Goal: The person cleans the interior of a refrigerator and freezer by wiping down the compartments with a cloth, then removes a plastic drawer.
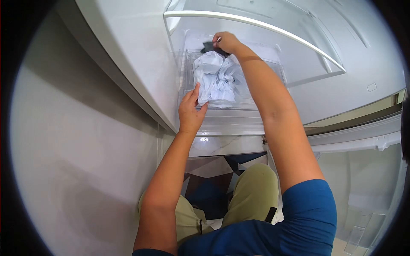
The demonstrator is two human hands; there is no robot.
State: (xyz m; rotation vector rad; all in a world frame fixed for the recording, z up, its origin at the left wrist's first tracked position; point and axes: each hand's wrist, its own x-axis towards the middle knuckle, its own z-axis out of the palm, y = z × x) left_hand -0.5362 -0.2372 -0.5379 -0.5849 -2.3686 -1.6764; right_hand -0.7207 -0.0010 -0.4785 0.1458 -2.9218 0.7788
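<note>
Blue shirt (239, 239) nearest, right grip (227, 42) pinches crosswise dark piece (208, 48) pointing leftward, left grip (191, 112) spread against white bag (211, 77)

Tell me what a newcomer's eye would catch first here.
The crumpled white bag inside the open fridge, with the left hand at its near left edge. Just beyond it, the right hand seems to pinch a dark item. Below, the patterned floor stands out.

Right arm (279, 113) extended forward, right hand (227, 42) pinched. Left arm (166, 175) slightly bent, left hand (191, 112) lower, loosely spread.
</note>
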